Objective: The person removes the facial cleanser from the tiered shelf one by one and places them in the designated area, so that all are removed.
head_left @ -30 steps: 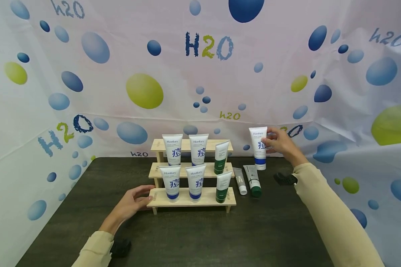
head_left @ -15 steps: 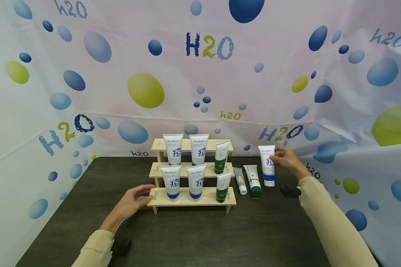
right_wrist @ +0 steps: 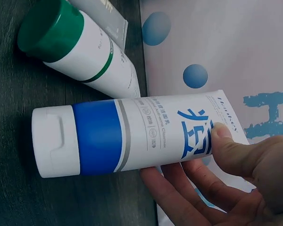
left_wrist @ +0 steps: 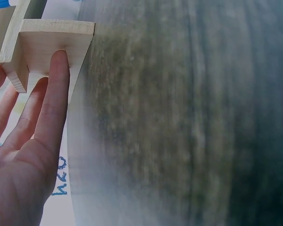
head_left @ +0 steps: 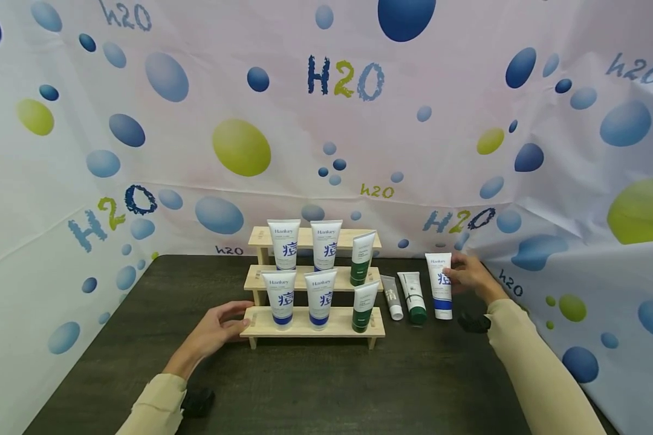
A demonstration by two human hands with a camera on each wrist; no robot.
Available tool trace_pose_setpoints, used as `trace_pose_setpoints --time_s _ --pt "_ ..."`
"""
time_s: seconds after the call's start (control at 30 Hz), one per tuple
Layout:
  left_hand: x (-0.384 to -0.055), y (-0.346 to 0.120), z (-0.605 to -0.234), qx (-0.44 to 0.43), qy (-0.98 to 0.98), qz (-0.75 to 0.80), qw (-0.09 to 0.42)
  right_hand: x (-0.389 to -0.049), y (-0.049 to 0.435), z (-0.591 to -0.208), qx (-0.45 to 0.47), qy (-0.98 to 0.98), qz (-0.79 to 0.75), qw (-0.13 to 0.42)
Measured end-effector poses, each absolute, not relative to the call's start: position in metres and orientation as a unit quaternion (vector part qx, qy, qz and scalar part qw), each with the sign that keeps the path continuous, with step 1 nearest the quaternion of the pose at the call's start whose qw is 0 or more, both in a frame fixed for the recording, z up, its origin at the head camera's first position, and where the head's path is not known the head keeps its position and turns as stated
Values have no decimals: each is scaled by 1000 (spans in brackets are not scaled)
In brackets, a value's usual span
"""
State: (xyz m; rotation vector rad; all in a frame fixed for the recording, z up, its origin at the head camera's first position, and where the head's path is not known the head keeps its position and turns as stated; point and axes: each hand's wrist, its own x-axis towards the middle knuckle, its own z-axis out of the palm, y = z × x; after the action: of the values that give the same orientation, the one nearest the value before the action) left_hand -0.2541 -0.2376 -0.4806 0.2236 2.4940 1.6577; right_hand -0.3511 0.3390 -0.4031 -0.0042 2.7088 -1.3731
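Note:
My right hand pinches a white squeeze tube with a blue band, thumb on its printed front and fingers behind. In the right wrist view the tube's white cap is close over the dark tabletop. My left hand is at the left end of a three-tier wooden display rack. In the left wrist view its fingers reach out straight, a fingertip at the rack's leg panel and the thumb by the shelf edge. Blue-banded white tubes and green-and-white tubes stand on the two lower tiers.
Right of the rack lie a small grey tube and a white tube with a green cap, the latter close beside the tube in my right hand. A backdrop sheet printed with blue and green dots rises behind the dark table.
My right hand has lowered the blue-banded tube and moved it a little right, toward the tabletop beside the green-capped tube. My left hand has stayed at the rack's end.

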Motion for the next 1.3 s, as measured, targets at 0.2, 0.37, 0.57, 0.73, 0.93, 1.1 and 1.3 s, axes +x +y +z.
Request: trace_pose_setpoints --time_s 0.2,0.37,0.57,0.73,0.93,1.1,1.3 --pt "-254 -239 -479 82 825 554 69 -354 342 -411 15 890 -454 49" --pt "-254 -240 -477 82 825 555 68 -357 342 -421 29 886 -463 26" --pt "-254 -239 -478 78 828 551 70 -361 344 -430 66 891 -449 7" --pt "-254 -238 -477 75 826 553 72 -365 345 -437 88 898 -431 -1" --pt "-254 -236 -476 70 829 550 74 -365 346 -448 101 901 -422 -9" --pt "-254 -236 -477 72 829 549 75 -365 347 -455 113 898 -426 -1" --pt "-254 -236 -477 70 828 552 77 -368 346 -460 131 899 -418 12"
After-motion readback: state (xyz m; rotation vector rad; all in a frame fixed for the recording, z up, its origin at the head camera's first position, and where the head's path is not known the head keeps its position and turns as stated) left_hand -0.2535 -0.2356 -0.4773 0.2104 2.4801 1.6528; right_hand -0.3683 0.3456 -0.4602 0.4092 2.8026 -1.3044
